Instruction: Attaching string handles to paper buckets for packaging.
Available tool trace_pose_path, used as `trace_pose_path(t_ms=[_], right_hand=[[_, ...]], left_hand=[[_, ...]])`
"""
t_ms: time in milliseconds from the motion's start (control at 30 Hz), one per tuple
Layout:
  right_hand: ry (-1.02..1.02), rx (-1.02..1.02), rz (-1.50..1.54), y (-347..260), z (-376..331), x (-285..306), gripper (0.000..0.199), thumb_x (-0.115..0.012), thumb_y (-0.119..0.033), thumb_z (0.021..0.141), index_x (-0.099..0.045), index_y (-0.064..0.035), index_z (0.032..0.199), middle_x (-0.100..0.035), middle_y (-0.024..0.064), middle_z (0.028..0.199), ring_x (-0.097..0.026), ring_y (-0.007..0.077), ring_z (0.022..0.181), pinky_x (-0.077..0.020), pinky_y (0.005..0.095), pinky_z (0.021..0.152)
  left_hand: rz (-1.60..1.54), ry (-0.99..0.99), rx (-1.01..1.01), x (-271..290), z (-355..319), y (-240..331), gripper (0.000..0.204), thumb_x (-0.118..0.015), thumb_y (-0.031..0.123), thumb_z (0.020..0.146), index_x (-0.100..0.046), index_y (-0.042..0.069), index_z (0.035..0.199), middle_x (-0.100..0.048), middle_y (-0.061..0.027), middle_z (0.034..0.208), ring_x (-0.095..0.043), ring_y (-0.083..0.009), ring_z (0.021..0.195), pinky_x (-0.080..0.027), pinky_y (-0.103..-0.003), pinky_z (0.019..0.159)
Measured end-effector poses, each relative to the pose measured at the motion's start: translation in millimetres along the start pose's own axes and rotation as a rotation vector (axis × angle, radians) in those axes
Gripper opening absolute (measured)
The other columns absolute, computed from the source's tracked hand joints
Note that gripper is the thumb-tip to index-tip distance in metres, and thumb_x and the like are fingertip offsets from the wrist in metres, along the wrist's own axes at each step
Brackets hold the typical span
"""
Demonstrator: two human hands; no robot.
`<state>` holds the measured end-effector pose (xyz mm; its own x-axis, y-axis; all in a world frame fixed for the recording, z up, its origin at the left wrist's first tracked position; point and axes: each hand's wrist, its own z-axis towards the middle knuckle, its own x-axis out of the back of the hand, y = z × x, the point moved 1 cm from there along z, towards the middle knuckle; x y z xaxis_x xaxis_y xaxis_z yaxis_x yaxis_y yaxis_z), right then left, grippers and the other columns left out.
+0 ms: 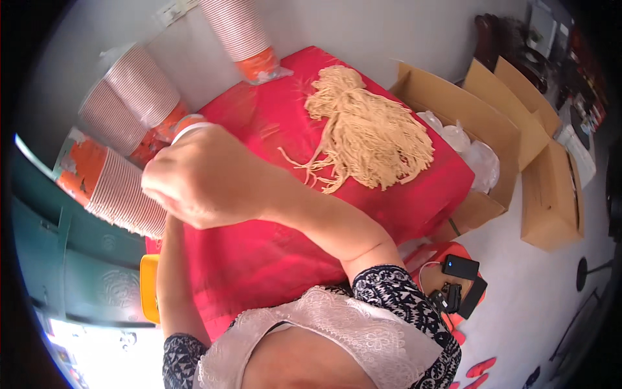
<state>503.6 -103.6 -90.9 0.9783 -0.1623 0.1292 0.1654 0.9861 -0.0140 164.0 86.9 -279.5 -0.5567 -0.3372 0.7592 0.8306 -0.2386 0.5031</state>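
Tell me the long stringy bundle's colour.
The stringy bundle is pale tan, seen in the head view.

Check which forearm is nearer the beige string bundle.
Right. The right forearm lies just below the beige string bundle in view; the left forearm is well off to its lower left, beside the yellow object.

I'm getting a crimson tablecloth [259,259] over my remote feed, plus a straw-beige bundle of strands [379,139] and stacked cups [126,198] in orange with fine pale stripes. I read the sleeves [385,285] as dark-and-white print, the lace collar [343,330] whitish, the cardboard boxes [551,201] tan.
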Motion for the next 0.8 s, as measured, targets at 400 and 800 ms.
trace_pose_path(t_ms=[400,800], right_hand=[[-0.207,-0.325,0.0,57,-8,-6,0.01,-0.061,-0.006,0.09,-0.067,0.0013,0.091,-0.066,0.0128,0.07,-0.063,0.0163,0.059,-0.0473,0.0288,0.053],[-0.338,-0.69,-0.099,144,-124,-91,0.013,-0.066,-0.008,0.085,-0.057,0.001,0.088,-0.063,0.0176,0.083,-0.063,0.0343,0.074,-0.0495,0.0436,0.067]], left_hand=[[-0.348,0.289,0.273,7,-55,70,0.022,-0.051,0.007,0.089,-0.055,-0.012,0.1,-0.065,-0.022,0.074,-0.066,-0.0287,0.052,-0.054,-0.037,0.041],[-0.419,0.677,0.364,-14,-74,41,0.019,-0.07,0.006,0.079,-0.052,0.003,0.082,-0.058,-0.0121,0.069,-0.059,-0.0268,0.064,-0.049,-0.039,0.063]])
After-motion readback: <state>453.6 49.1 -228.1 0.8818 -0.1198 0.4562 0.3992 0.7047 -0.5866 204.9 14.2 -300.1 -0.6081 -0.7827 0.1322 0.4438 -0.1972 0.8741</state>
